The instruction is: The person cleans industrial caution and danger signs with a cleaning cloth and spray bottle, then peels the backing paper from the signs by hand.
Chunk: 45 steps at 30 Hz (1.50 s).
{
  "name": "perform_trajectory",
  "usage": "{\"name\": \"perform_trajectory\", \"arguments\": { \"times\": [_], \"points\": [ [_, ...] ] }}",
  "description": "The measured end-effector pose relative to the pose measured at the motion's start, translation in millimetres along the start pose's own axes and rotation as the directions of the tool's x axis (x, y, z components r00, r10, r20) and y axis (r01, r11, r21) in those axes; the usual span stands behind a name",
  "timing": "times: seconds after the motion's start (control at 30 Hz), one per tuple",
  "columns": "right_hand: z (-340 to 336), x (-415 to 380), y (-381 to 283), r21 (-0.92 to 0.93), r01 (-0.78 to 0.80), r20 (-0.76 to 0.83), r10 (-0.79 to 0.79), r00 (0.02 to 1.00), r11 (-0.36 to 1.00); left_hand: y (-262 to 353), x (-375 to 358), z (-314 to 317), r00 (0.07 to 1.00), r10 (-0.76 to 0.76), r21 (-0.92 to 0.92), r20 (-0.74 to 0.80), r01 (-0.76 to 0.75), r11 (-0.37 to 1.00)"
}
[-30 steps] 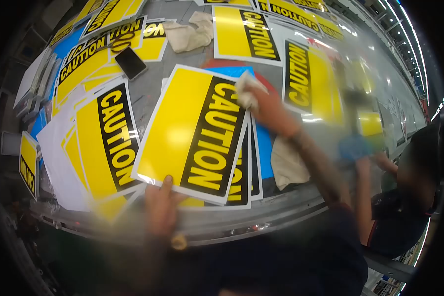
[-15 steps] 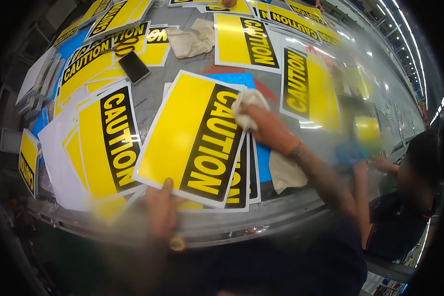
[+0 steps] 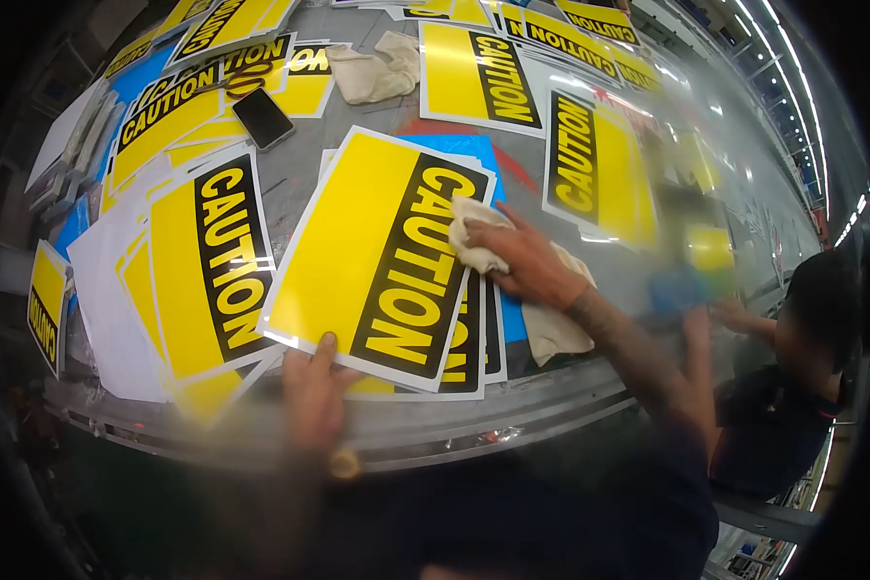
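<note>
A yellow and black CAUTION sign (image 3: 358, 251) lies tilted on top of a stack of like signs at the table's near edge. My left hand (image 3: 311, 387) presses its near corner with the thumb on top. My right hand (image 3: 522, 259) holds a pale cloth (image 3: 472, 237) flat against the sign's right edge, over the black band with the lettering. A second pale cloth (image 3: 556, 324) lies under my right wrist beside the stack.
Many more CAUTION signs (image 3: 208, 266) cover the grey table (image 3: 309, 164). A black phone (image 3: 263, 118) and another cloth (image 3: 377, 70) lie farther back. A person in dark clothes (image 3: 793, 396) works at the right, a hand (image 3: 735, 314) on the table.
My right hand has slid the cloth down the sign's right edge toward me, from the top corner to the middle. My left hand has kept its hold.
</note>
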State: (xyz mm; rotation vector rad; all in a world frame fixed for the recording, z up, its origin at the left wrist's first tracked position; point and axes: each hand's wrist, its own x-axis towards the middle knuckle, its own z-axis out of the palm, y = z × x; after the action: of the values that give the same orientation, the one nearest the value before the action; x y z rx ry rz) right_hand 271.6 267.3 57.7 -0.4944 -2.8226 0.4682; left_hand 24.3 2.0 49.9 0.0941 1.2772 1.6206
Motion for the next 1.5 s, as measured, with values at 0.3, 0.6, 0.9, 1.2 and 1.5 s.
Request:
{"name": "perform_trajectory", "arguments": {
  "times": [0.3,0.6,0.9,1.2,1.5],
  "points": [
    [36,-32,-108,0.365,0.108,0.215,-0.197,0.957,0.925,-4,4,-5,1.000,-0.013,0.004,-0.001,0.013,1.000],
    [19,12,-4,0.093,-0.186,-0.117,0.196,0.974,0.978,-4,2,-5,0.999,0.020,0.022,0.034,-0.021,1.000],
    [-64,63,61,-0.039,-0.455,-0.460,0.388,0.799,0.890,1,2,-3,0.999,-0.009,-0.008,0.050,0.010,1.000],
    [55,43,-118,0.291,0.156,0.094,-0.191,0.977,0.944,2,11,-9,1.000,-0.012,0.031,0.026,0.011,0.999],
    [51,59,-80,0.284,0.030,0.101,-0.061,0.993,0.958,1,8,-5,0.999,-0.046,0.007,0.021,0.046,0.999]
  ]
}}
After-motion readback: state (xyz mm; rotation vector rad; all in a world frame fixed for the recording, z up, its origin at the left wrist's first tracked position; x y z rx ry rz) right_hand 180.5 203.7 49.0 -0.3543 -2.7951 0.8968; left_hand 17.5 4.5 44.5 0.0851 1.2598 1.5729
